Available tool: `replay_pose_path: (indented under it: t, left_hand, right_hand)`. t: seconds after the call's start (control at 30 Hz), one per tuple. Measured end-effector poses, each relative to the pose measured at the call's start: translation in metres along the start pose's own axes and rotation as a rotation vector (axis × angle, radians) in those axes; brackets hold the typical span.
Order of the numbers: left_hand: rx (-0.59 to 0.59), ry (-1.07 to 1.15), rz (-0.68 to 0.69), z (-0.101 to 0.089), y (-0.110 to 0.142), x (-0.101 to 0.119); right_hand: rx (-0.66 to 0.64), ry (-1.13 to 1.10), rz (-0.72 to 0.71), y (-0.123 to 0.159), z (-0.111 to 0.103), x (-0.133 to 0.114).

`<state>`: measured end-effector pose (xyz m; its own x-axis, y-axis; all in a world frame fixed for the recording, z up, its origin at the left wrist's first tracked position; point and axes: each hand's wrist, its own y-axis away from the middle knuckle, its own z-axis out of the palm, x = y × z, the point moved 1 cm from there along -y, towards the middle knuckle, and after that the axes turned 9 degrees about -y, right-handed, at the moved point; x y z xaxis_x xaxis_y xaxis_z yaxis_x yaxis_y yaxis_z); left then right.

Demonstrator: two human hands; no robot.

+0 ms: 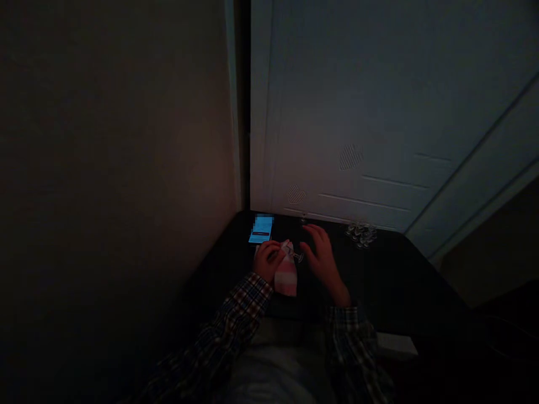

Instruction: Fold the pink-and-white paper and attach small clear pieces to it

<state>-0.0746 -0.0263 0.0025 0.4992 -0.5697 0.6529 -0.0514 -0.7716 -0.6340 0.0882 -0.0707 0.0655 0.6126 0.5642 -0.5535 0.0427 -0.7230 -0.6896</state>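
My left hand [268, 261] is closed at the upper edge of a pink and white striped cloth [286, 280], which hangs or lies toward me over the dark table [357, 280]. Out of the cloth's right side sticks a small clear piece with a round foot [300, 257], like a tiny stemmed glass; its other end is hidden. My right hand [320, 255] is just right of that piece, apart from it, with thumb and fingers spread and nothing visible between them. Beyond its fingertips stands another small clear piece [304, 218]. The light is very dim.
A lit phone [261, 230] lies at the table's back left. Several small clear pieces [361, 234] are heaped at the back right. A white panel with heart patterns [357, 112] rises behind the table, and a wall [126, 140] stands at left. Near the front right is a pale box-like object [396, 345].
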Motion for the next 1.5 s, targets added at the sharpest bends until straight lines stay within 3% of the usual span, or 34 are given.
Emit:
replay_pose_path:
  t: [0.27,0.63,1.07,1.27,1.5]
  left_hand:
    - [-0.076,0.11,-0.058,0.003,0.001,-0.005]
    - [-0.193,0.346,-0.251,0.016,0.004,-0.012]
    - [-0.186,0.264,-0.041,0.014,0.003,-0.009]
    - [-0.221,0.259,-0.091,0.015,0.005,-0.009]
    - [-0.246,0.271,-0.042,0.014,0.006,-0.01]
  right_hand:
    - [0.026,-0.223,0.245,0.044,0.038,0.02]
    - [0.175,-0.329,0.315,0.047,0.028,0.018]
    - [0.234,-0.285,0.258,0.046,0.022,0.013]
    - [0.233,-0.304,0.267,0.046,0.022,0.016]
    - [0.237,-0.351,0.352,0.049,0.024,0.024]
